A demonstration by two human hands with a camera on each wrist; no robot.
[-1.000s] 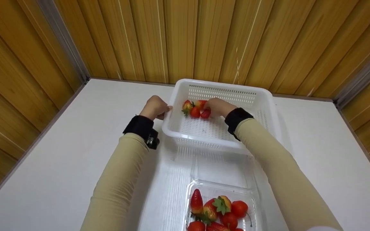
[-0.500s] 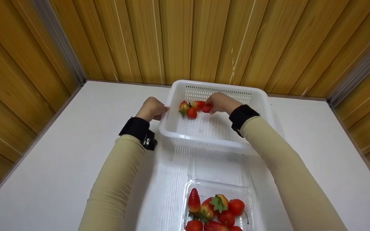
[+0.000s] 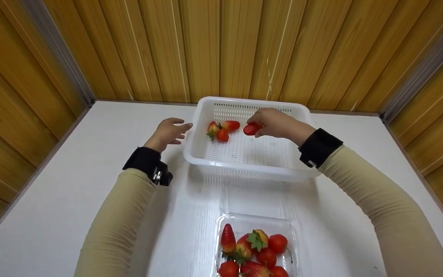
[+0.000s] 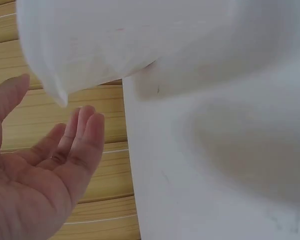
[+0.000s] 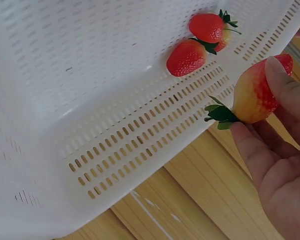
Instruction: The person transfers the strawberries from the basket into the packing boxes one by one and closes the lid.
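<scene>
My right hand [image 3: 273,122] pinches a strawberry [image 5: 259,92] between thumb and fingers, over the white perforated basket [image 3: 244,167]. In the right wrist view the strawberry is red fading to yellow, with green leaves at one end. Just outside the basket's left rim is my left hand [image 3: 167,132], its fingers spread and nothing in them; the left wrist view shows the open palm [image 4: 35,185] beside the basket wall [image 4: 115,45]. Inside the basket, at the left, lie a strawberry [image 3: 230,125], a round red fruit [image 3: 222,135] and a leafy red-yellow strawberry [image 3: 212,128].
A clear plastic box [image 3: 256,220] with several strawberries and red cherries, among them an upright-looking strawberry [image 3: 228,238], sits on the white table [image 3: 90,161] near the front. Its transparent lid [image 3: 252,198] lies toward the basket. A wood-patterned wall [image 3: 206,50] stands behind.
My right hand has lifted the strawberry away from the other fruit, up and to the right. My left hand has let go of the basket's rim and opened, moving slightly left.
</scene>
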